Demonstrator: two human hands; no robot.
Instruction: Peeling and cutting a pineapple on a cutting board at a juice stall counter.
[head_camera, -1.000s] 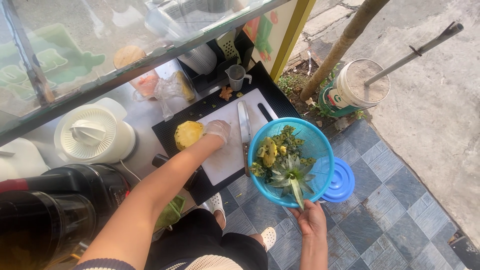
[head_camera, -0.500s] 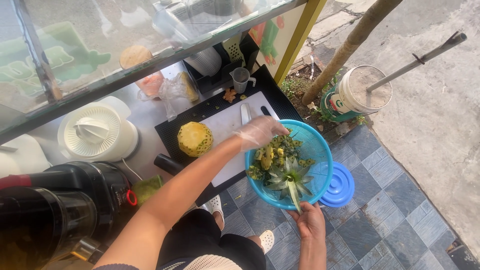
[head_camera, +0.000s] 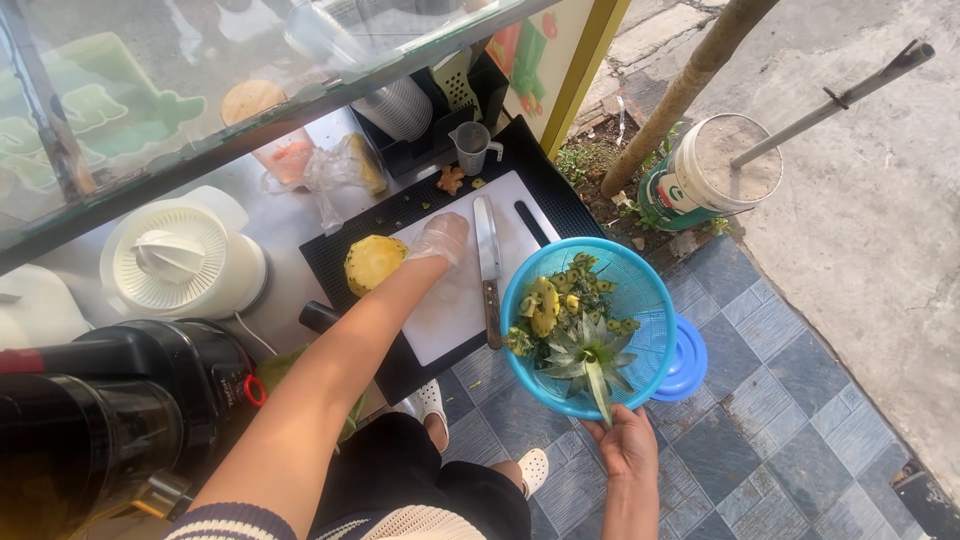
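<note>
My right hand grips the near rim of a blue plastic colander filled with pineapple peel and a leafy crown; it hangs just off the counter's edge. My left hand, in a clear glove, rests flat on the white cutting board, fingers apart and holding nothing. A peeled pineapple stands just left of that hand. A large knife lies on the board to its right.
A black tray lies under the board. A white citrus juicer and a black blender stand at the left. A small measuring cup, a blue lid on the tiled floor and a white bucket by a tree.
My left hand went from the pineapple to the colander's rim, then back onto the cutting board. The colander stayed in my right hand.
</note>
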